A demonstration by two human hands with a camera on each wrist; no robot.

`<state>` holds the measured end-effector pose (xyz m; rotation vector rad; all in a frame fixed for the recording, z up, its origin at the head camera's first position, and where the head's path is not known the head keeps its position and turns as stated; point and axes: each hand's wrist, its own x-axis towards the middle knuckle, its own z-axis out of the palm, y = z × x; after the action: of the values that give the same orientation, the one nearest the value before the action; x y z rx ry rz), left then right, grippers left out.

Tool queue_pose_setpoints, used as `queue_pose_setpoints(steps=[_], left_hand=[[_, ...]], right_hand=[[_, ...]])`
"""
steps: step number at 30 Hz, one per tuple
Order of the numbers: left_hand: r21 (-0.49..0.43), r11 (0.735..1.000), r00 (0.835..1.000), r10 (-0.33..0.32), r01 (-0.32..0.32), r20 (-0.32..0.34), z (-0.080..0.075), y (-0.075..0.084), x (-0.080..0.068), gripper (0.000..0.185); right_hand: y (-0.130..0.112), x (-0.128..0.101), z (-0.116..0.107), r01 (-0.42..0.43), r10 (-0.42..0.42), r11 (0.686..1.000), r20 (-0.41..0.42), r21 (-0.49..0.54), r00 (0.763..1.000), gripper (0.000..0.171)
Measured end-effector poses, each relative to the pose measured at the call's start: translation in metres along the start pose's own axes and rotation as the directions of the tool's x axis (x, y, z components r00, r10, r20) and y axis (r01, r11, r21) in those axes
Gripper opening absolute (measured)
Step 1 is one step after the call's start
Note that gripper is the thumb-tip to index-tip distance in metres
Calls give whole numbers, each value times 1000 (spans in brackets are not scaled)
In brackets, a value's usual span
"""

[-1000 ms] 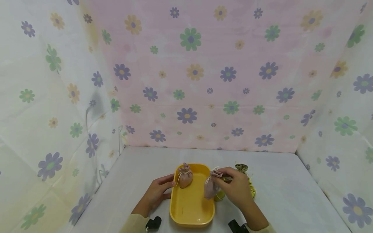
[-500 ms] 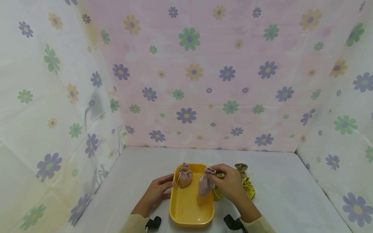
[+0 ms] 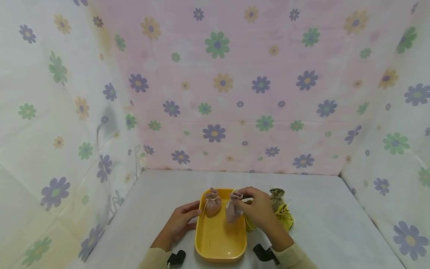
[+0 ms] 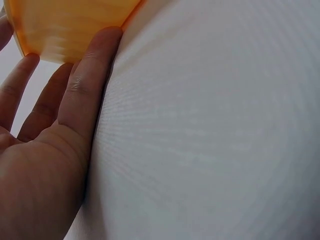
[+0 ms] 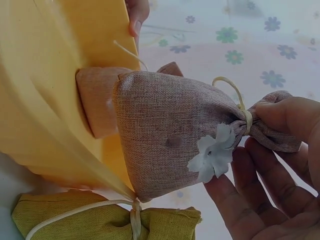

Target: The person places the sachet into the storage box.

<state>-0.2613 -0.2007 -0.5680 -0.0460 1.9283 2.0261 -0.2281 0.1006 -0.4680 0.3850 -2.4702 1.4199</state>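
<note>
One pink pouch [image 3: 232, 210], pinched in the right hand [image 3: 256, 209], has moved left over the yellow tray [image 3: 218, 243]; the left hand [image 3: 178, 223], fingers relaxed, steadies the rim. Olive pouches [image 3: 282, 213] sit lower right on the desk [image 3: 322, 216].

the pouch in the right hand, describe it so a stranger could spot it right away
Find the yellow tray on the white table. Two brownish pouches are over it; take the pouch nearer the right hand, pinched at its tied neck. Unlike the other pouch, it bears a small white flower.
</note>
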Motion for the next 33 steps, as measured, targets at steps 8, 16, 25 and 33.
queue_pose_setpoints(steps=[8,16,25,33], left_hand=[[-1,1000,1000,14,-14,11,-1,-2,1,70],[-2,1000,1000,12,-12,12,-2,-2,1,70],[8,1000,1000,5,-5,1,-1,-1,1,71],[9,1000,1000,7,-7,-1,-1,-1,2,71]], right_hand=[[2,8,5,40,-40,999,19,-3,999,18],[4,16,9,33,-34,999,54,13,998,17],[6,22,10,19,-18,1000,61,-12,998,13],[8,29,11,16,-11,996,52,-85,999,9]])
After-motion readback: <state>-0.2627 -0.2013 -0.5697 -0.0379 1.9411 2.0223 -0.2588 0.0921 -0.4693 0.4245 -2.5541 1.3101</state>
